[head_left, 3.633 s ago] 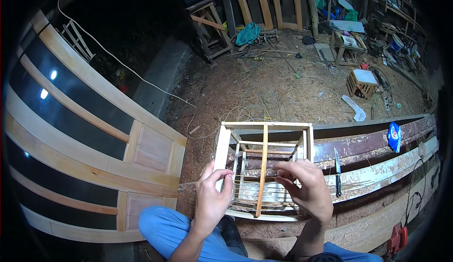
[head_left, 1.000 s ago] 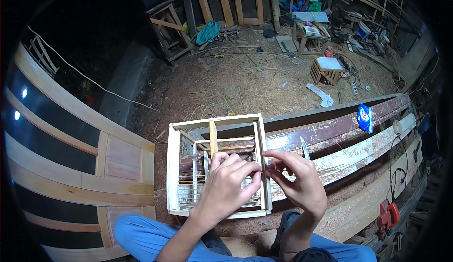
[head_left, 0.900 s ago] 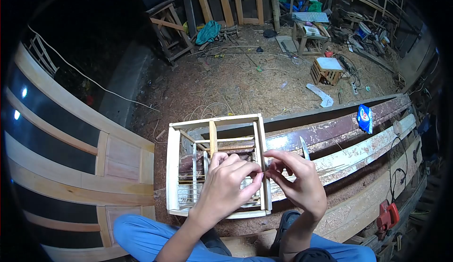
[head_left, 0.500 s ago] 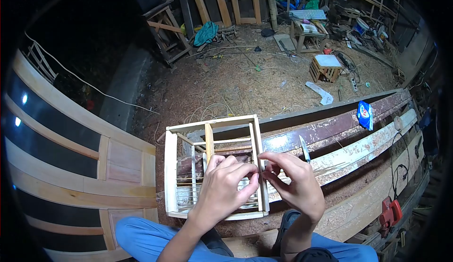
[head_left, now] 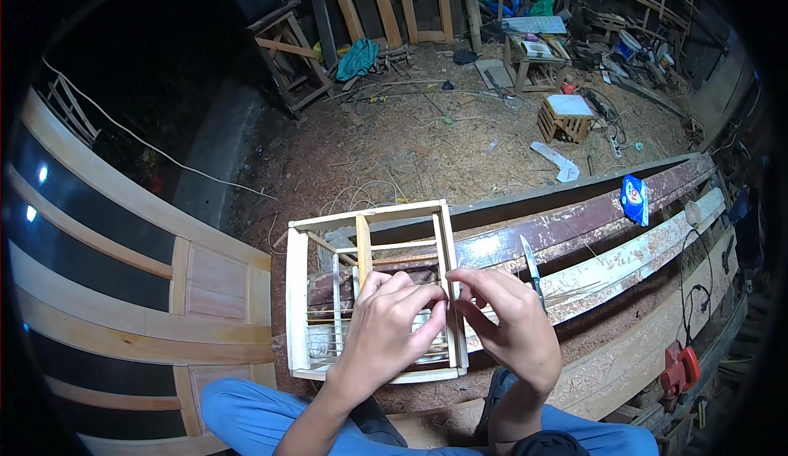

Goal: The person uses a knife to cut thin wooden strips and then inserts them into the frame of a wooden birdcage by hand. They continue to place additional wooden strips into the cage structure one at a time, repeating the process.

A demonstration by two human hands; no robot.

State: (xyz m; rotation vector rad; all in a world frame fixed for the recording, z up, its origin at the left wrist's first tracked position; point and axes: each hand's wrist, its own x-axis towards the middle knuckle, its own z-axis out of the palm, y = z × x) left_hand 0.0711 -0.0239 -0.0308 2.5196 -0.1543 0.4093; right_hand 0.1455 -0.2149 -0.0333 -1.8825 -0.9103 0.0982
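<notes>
A small frame of pale wood (head_left: 295, 292), with thin slats and sticks across it, stands before my knees. My left hand (head_left: 390, 320) reaches over its inside, thumb and forefinger closed together at the right-hand rail (head_left: 444, 247). On the outer side of that same rail, my right hand (head_left: 513, 325) has its fingers curled into a pinch, tips close to those of the left. Whatever lies between the fingertips is too small or hidden to make out. A knife (head_left: 532, 269) lies on the boards just beyond my right hand.
Long planks (head_left: 624, 255) run off to the right, carrying a blue packet (head_left: 634, 201) and a red power tool (head_left: 680, 370) with a cord. Panelled wooden doors (head_left: 222, 279) lie at left. A slatted stool (head_left: 566, 119) stands on the shavings-covered ground.
My right hand has shifted slightly left and down, and more of the knife's handle shows. My left hand stays almost in place at the rail.
</notes>
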